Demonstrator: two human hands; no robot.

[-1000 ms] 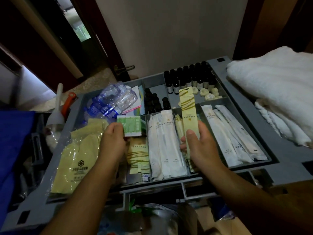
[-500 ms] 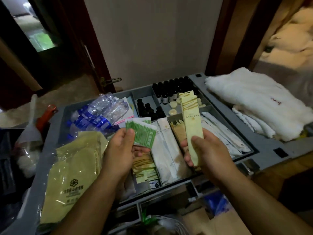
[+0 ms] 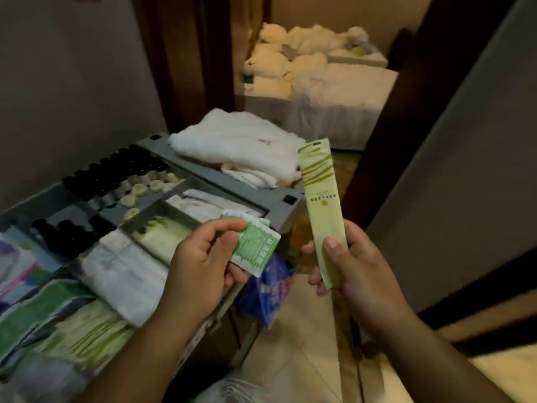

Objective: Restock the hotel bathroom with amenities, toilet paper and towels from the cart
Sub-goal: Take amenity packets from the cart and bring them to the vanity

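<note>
My left hand (image 3: 203,263) grips a few small green-and-white sachets (image 3: 255,245) fanned out at its fingertips. My right hand (image 3: 351,271) holds a long pale-yellow amenity packet (image 3: 322,205) upright by its lower end. Both hands hover past the right end of the grey cart tray (image 3: 279,210). The tray's compartments hold dark small bottles (image 3: 110,173), round soaps (image 3: 151,186), white packets (image 3: 125,271) and yellow-green packets (image 3: 162,237). Folded white towels (image 3: 241,146) lie on the cart's far right end.
A blue plastic bag (image 3: 270,289) hangs off the cart's right side. Beyond a dark wooden door frame (image 3: 186,59) a bed with heaped white linen (image 3: 313,68) shows. A wall (image 3: 465,170) stands at my right, tiled floor (image 3: 305,344) below.
The view has swung right, away from the cart. Both hands have lifted off the tray with the sachets and the yellow packet and now hang beyond its right end.
</note>
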